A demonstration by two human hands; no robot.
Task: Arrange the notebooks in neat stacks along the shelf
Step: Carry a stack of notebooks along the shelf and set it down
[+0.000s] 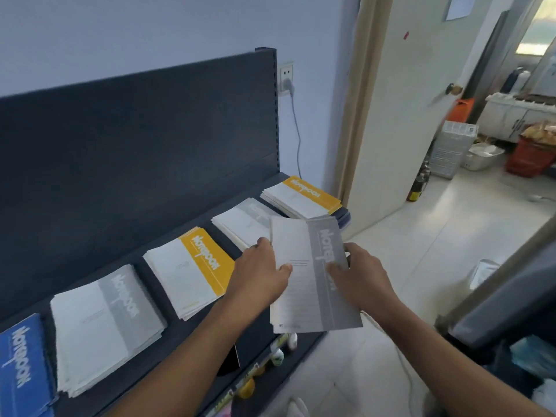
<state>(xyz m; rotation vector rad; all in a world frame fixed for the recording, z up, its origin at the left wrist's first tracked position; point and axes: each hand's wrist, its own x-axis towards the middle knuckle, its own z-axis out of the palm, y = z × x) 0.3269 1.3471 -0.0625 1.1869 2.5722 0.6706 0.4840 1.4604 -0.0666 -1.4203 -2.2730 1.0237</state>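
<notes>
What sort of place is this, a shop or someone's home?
Probably a small shop or stockroom: a dark retail shelf holds sorted notebook stacks, bottles sit on the tier below, and the door opens onto a room with a red basket.

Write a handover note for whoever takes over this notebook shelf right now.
Left hand: holds the grey notebook by its left edge, thumb on top.
Right hand: holds its right side.
The notebook is in the air over the shelf front.
Done: blue stack, grey stack, yellow stack, second grey stack, far yellow stack.
Left: probably lay it on the second grey stack and square the edges.
</notes>
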